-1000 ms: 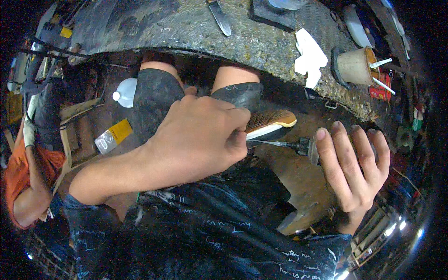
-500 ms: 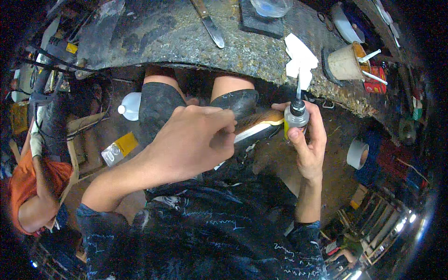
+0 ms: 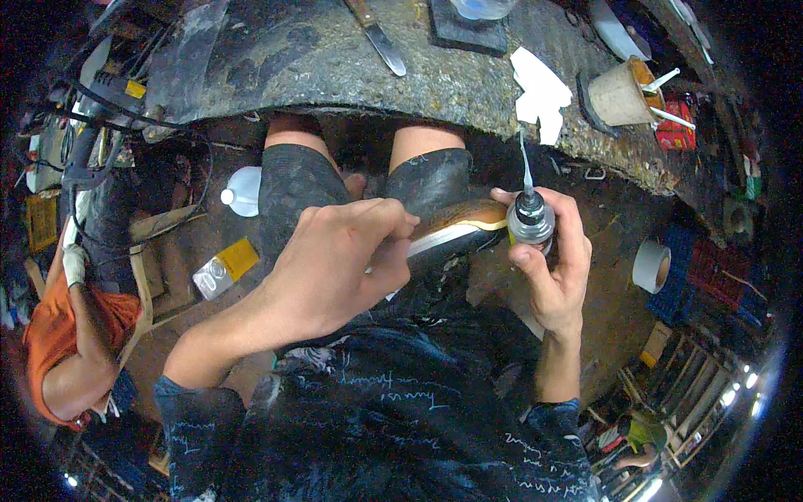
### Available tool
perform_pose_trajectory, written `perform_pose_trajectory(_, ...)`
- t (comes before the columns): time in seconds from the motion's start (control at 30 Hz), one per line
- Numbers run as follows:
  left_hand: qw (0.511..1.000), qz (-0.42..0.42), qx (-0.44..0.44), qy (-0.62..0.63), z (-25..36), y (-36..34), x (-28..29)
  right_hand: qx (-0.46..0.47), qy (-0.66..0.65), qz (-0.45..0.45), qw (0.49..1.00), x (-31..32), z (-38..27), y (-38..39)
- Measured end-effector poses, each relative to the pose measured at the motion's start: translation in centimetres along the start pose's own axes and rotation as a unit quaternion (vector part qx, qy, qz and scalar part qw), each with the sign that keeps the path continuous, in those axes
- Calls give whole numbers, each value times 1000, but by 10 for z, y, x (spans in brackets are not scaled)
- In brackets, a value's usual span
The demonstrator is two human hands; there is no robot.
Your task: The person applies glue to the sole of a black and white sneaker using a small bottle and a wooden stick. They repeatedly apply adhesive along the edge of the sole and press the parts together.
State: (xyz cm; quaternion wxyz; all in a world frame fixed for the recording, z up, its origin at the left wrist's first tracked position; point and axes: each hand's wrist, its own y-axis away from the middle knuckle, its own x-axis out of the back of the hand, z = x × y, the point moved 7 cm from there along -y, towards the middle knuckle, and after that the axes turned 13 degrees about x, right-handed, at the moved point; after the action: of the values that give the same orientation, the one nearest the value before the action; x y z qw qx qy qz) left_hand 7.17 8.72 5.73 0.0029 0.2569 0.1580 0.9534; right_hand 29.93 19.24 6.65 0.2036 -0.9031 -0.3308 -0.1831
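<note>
**One shoe [image 3: 460, 219] and one nozzled bottle [image 3: 531, 227] at the worktop's near edge**

The shoe, brown above with a pale sole, is held up just in front of the near edge of the worktop [image 3: 288, 75], over the wearer's legs and between the two hands. The left hand [image 3: 339, 259] is curled at one end of it, fingers bent and thumb hanging below; its palm side is hidden, so I cannot tell whether it grips the shoe. The right hand [image 3: 559, 268] grasps the clear bottle, fingers behind and thumb in front, beside the shoe's other end. The bottle's thin nozzle points toward the worktop's near edge.

On the worktop, white paper [image 3: 542, 96] lies at the near edge, right of the middle. A knife [image 3: 385, 48] and a black block [image 3: 468, 33] lie farther from that edge. A pale tub [image 3: 617, 96] with white-handled sticks stands toward the right end, beside a red box [image 3: 676, 130]. At left, a co-worker in orange [image 3: 71, 343] wears a pale glove [image 3: 74, 264].
</note>
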Motion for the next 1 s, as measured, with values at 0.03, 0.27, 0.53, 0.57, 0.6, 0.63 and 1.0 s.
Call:
perform_pose_trajectory(0.03, 1000, 0, 2, -6, -1, 0, -1, 4, 1, 0, 1000, 0, -1, 0)
perform_pose_trajectory(0.27, 1000, -4, -9, 2, -1, 0, 0, 8, 4, -9, 1000, 1, -7, 1)
perform_pose_trajectory(0.53, 998, -43, -29, 44, -2, 3, 6, 12, -2, -10, 1000, 0, -12, 2)
perform_pose_trajectory(0.57, 998, -46, -27, 47, -3, 3, 6, 7, -2, -14, 1000, 0, -13, 2)
perform_pose_trajectory(0.6, 997, -48, -24, 49, -3, 3, 6, 7, -5, -15, 1000, -1, -14, 1)
perform_pose_trajectory(0.63, 998, -44, -23, 47, -3, 4, 7, 7, -1, -24, 1000, -2, -15, 0)
perform_pose_trajectory(1.0, 1000, -1, 3, 24, -4, 6, 3, 51, 25, -51, 997, -6, -31, -3)
